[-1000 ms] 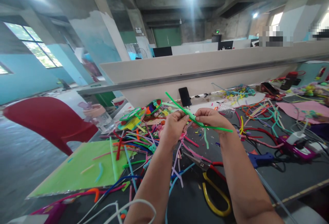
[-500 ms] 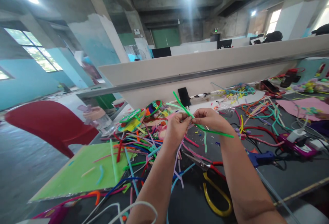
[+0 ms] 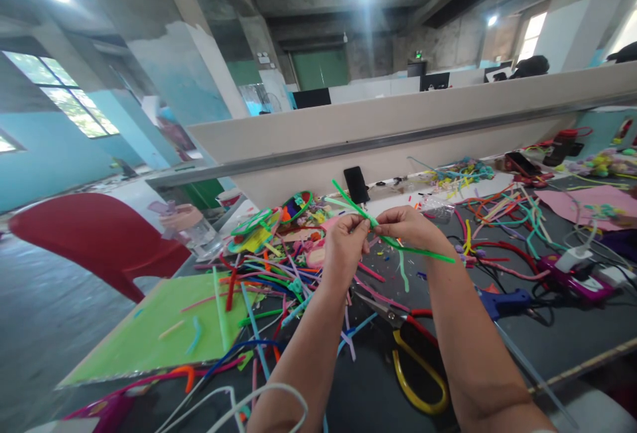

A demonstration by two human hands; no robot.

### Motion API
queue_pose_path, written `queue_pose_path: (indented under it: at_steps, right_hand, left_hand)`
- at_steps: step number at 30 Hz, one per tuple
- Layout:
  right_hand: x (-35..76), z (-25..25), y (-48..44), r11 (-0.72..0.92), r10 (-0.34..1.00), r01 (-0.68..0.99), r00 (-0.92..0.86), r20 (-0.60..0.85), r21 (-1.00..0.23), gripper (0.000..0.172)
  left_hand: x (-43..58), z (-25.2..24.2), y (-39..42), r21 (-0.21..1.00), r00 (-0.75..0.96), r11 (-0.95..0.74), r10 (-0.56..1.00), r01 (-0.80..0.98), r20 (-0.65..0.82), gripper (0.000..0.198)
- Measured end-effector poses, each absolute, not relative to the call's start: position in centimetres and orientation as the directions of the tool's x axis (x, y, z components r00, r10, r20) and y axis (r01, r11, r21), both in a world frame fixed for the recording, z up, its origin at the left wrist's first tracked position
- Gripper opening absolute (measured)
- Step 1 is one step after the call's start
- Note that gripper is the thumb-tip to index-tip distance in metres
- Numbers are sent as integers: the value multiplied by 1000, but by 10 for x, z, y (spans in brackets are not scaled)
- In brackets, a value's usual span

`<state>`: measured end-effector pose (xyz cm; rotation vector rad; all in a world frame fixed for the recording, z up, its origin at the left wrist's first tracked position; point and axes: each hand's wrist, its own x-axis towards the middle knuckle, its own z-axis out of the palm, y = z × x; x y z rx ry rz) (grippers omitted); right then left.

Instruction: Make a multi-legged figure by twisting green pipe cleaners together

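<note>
Both of my hands are raised above a dark table (image 3: 547,347) strewn with coloured pipe cleaners. My left hand (image 3: 344,246) and my right hand (image 3: 409,226) pinch green pipe cleaners (image 3: 385,237) between thumb and fingers, fingertips nearly touching. One green strand sticks up and to the left past my left hand; another runs down to the right past my right wrist. Below my hands lie scissors with yellow and red handles (image 3: 411,357).
A green sheet (image 3: 159,327) lies at the table's left, a red chair (image 3: 94,237) beyond it. A blue glue gun (image 3: 502,300), a purple glue gun (image 3: 572,274), cables, a black phone (image 3: 356,185) against the grey partition (image 3: 398,134), and a pink sheet (image 3: 582,204) surround the work spot.
The upper green strand has swung slightly as my fingers work it; my hands stay in nearly the same place. The view has shifted a little.
</note>
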<state>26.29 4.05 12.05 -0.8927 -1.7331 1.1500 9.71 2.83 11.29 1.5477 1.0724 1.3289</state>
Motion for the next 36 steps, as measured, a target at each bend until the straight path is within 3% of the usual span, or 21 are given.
queue_pose_path:
  at_steps: [15,18,20,22,25,27,29,32,36]
  right_hand:
    - [261,123,37,382,897,198,-315,310,-903,32]
    - [261,122,39,387,904,238,-289,315,-891,27]
    - [263,122,40,370,917,265,-259,304,-891,25]
    - [265,121,40,351,927,292,-242,286,-889,25]
    - [267,121,39,353,920,291,-279,274,-889,25]
    - [265,121,38,368,908,285,-316,276,-885,25]
    - [262,121,37,385,899,303,-337,279,-872,24]
    - [258,119,38,385,900,319,-336,277,-866,23]
    - [257,118,39,360,903,299,-349,250,-883,23]
  left_hand:
    - [103,110,32,959,102,-284,954,2,282,24]
    - [103,111,31,957,119,-283,954,65,275,23]
    - [100,115,27,927,105,-317,948,199,302,23]
    - [93,122,21,810,50,-439,888,389,458,20]
    - [80,135,14,460,59,-623,631,633,774,17]
    - [73,140,14,247,178,-662,506,708,844,23]
    - [69,142,16,109,315,-684,464,722,828,25]
    - [67,141,20,34,447,-702,488,711,750,23]
    - [66,138,23,59,487,-714,532,697,693,22]
